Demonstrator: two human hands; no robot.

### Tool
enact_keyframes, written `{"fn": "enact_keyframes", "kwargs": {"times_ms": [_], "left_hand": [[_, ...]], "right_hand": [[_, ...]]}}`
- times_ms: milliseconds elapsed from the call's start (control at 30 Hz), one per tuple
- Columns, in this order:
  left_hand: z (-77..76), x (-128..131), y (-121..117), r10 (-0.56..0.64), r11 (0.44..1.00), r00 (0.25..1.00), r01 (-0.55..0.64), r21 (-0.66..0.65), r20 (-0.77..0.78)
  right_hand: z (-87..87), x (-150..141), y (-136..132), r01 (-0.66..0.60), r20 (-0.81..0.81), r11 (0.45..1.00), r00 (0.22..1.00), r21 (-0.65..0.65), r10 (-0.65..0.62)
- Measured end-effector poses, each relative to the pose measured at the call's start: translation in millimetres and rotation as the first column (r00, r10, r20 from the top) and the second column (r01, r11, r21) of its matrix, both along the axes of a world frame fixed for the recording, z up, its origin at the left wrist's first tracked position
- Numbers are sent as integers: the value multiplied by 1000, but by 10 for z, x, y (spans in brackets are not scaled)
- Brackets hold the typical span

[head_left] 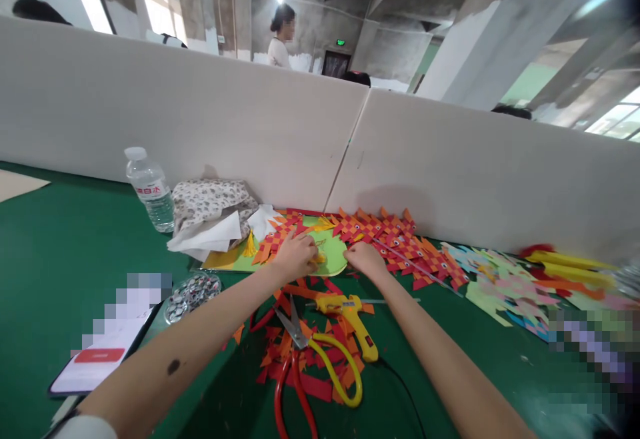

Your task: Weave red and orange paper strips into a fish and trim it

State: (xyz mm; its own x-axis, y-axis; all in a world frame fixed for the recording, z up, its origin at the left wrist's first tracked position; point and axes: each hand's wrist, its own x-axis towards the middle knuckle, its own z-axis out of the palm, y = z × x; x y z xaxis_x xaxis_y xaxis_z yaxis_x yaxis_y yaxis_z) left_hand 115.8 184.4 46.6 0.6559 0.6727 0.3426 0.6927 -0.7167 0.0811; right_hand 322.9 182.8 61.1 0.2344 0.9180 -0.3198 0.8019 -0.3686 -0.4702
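A light green paper piece with a rounded end (336, 264) lies between my two hands. My left hand (296, 254) rests over its left part, fingers bent down around something small and yellow that is mostly hidden. At the paper's right edge, my right hand (369, 260) is closed with the fingertips pinched; what they hold is too small to make out. Woven red and orange paper fish (387, 232) lie heaped beyond and to the right. Yellow tassels (250, 246) lie by the left hand. Nearer me are a yellow glue gun (357, 322) and yellow-handled scissors (325, 359).
Red-handled scissors (295, 392) lie on paper scraps (317, 386). To the left are a dish of googly eyes (195, 292), a phone (107, 352), a floral pouch (215, 199) and a water bottle (153, 192). Pastel paper pieces (505, 279) lie right. A white partition (225, 119) stands behind.
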Motion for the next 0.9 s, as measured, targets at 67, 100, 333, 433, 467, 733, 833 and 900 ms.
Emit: {"fn": "enact_keyframes", "kwargs": {"times_ms": [67,100,333,433,467,733,833,900], "left_hand": [[-49,93,-2,-16,1000,1000,16,-11,11],[-68,139,-1,-22,1000,1000,22,-15,17],[-122,318,13,-30,999,997,32,-38,75],[-117,291,6,-28,998,994,34,-57,105],[-113,273,5,-26,997,993,33,-65,115],[-96,118,128,-39,989,982,65,-136,183],[-114,95,177,-25,985,978,60,-163,208],[-124,91,189,-22,982,976,62,-178,217]], "right_hand": [[48,-51,20,-30,66,999,997,20,28],[72,-68,36,-45,86,999,995,24,43],[204,10,187,-113,-42,991,993,-73,110],[178,34,202,-103,-173,991,981,-86,87],[161,32,201,-96,-219,992,973,-84,76],[48,83,182,-26,-523,998,852,-49,-3],[10,152,145,0,-585,998,810,-60,-35],[-20,184,111,16,-614,997,788,-72,-56]]}}
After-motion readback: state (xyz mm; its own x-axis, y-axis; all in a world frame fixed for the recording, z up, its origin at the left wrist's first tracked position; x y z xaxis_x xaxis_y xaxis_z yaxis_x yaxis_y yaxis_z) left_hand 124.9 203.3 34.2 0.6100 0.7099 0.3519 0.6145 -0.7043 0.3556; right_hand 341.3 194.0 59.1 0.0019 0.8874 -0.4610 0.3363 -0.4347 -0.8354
